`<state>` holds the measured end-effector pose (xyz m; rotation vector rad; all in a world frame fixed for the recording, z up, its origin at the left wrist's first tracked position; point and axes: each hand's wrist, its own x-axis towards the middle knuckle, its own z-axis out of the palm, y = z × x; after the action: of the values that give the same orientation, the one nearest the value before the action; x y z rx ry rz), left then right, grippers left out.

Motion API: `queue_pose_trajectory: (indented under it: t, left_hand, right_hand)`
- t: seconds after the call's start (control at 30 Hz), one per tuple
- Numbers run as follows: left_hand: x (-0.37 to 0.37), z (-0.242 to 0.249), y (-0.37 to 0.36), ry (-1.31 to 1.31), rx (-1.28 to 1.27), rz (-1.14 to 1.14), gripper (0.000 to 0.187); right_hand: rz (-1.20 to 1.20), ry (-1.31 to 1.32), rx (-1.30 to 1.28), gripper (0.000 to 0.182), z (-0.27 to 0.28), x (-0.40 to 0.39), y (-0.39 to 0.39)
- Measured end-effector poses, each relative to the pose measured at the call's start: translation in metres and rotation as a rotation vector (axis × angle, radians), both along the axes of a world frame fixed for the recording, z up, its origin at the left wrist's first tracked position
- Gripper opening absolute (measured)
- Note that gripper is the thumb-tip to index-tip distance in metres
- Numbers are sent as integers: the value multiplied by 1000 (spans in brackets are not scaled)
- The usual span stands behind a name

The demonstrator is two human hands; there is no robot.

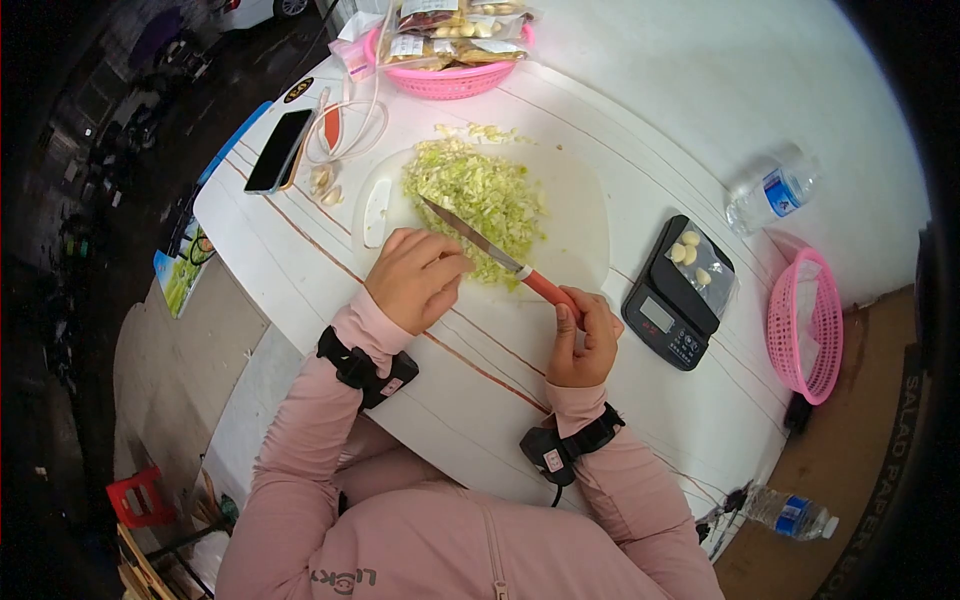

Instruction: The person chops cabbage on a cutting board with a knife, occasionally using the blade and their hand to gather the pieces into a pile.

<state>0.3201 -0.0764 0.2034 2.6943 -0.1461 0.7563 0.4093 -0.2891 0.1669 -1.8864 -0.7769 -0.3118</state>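
Observation:
My right hand [583, 338] is wrapped round the orange handle of a knife [478, 240]. Its blade points up and left, lying over a heap of finely chopped pale green cabbage [470, 185]. The heap covers much of a white cutting board [580, 210], and some bits have spilled past the far edge. At the board's near left side is my left hand [415, 280], close to the blade, its fingers curled together. Whatever those fingers may hold is hidden.
Left of the board lie a phone [280, 150], a white cable [350, 145] and garlic cloves [325, 187]. Peeled cloves sit in a bag on a black scale [672, 300]. Pink baskets [450, 82] and plastic bottles [770, 200] stand around the table's edges.

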Motion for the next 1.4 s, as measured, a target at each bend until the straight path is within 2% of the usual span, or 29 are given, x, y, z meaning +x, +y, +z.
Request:
queue_pose_trajectory:
  t: [0.27,0.4,0.53,0.6,0.73,0.9,1.03,1.1,1.4]
  left_hand:
    - [10,-12,7,-8,-179,-63,17]
    - [16,-10,2,-8,-219,-105,18]
    - [21,-13,-3,59,-177,-160,24]
    - [24,-9,-12,58,-45,-121,30]
    - [33,-7,-22,106,0,-98,31]
    - [42,-13,-20,44,122,-93,27]
    - [44,-23,-15,-9,131,-48,23]
    - [44,-23,-10,-2,45,-27,20]
    - [44,-29,-4,-183,9,-53,23]
  right_hand:
    - [-21,15,9,14,-1,0,0]
    - [-79,55,97,14,0,-2,0]
    - [-83,92,160,16,-4,-1,-3]
    - [-84,94,164,17,-4,-1,-3]
    - [-94,105,136,18,-1,-2,-3]
    - [-98,128,165,17,1,-2,0]
    - [-101,105,187,15,-1,-2,1]
    - [-109,109,188,15,0,-2,1]
    - [-102,127,232,16,-4,0,2]
